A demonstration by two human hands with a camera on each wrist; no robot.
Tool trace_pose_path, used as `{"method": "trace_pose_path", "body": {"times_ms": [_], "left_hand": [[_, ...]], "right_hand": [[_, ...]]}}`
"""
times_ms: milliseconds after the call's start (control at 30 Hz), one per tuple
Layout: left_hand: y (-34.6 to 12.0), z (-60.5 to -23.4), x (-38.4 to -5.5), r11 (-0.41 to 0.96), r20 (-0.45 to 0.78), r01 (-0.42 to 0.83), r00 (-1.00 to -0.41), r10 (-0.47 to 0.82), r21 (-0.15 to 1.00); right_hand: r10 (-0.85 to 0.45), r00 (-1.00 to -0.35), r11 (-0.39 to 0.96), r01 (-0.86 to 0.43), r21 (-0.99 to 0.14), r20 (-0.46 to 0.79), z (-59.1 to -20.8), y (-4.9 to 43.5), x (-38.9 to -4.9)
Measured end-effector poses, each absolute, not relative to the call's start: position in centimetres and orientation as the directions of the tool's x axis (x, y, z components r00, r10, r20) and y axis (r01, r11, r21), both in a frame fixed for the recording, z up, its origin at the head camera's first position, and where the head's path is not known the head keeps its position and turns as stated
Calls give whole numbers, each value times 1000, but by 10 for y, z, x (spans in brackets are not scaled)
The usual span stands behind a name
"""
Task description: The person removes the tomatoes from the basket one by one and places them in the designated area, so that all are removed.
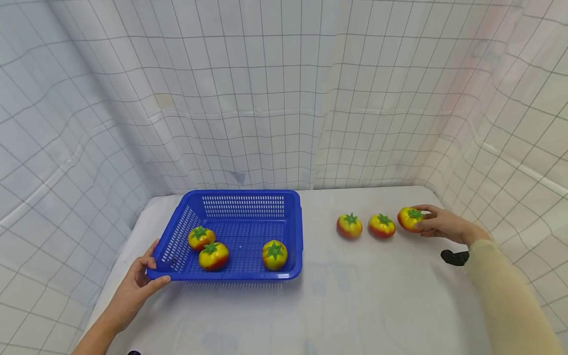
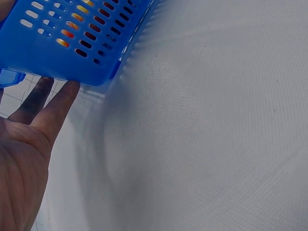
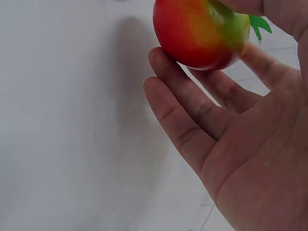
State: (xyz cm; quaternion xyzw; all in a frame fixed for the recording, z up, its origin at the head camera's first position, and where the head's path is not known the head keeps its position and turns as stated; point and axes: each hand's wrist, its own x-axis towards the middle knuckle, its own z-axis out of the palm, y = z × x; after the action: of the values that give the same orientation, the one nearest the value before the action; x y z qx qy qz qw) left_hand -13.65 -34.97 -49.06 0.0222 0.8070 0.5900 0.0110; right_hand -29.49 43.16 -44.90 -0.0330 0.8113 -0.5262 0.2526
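Observation:
At the left front corner of a blue plastic basket (image 1: pixel 293 236), my left hand (image 1: pixel 133 288) holds the rim between thumb and fingers. In the left wrist view, the slotted side of the basket (image 2: pixel 57 53) rises above the fingers. Far to the right, my right hand (image 1: pixel 443 225) grips a red and yellow toy tomato (image 1: pixel 409 219) with a green star-shaped calyx. The right wrist view shows this tomato (image 3: pixel 197 36) between the thumb and fingers, its upper part cut off by the frame. Just left of it lie two more toy tomatoes, one nearer (image 1: pixel 382 226) and one farther (image 1: pixel 349 226).
Inside the basket are three toy tomatoes: two touching at the left, one behind (image 1: pixel 201 238) and one in front (image 1: pixel 213 256), and one alone at the right (image 1: pixel 274 255). A white cloth (image 1: pixel 355 301) covers the table. White grid-patterned curtains (image 1: pixel 266 98) stand behind and at both sides.

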Motion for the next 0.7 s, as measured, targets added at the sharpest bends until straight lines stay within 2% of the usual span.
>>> {"method": "trace_pose_path", "body": {"times_ms": [700], "left_hand": [[-349, -491, -135, 277, 20, 37, -998, 63, 960]], "right_hand": [[-301, -861, 496, 225, -838, -410, -466, 439, -293]]}}
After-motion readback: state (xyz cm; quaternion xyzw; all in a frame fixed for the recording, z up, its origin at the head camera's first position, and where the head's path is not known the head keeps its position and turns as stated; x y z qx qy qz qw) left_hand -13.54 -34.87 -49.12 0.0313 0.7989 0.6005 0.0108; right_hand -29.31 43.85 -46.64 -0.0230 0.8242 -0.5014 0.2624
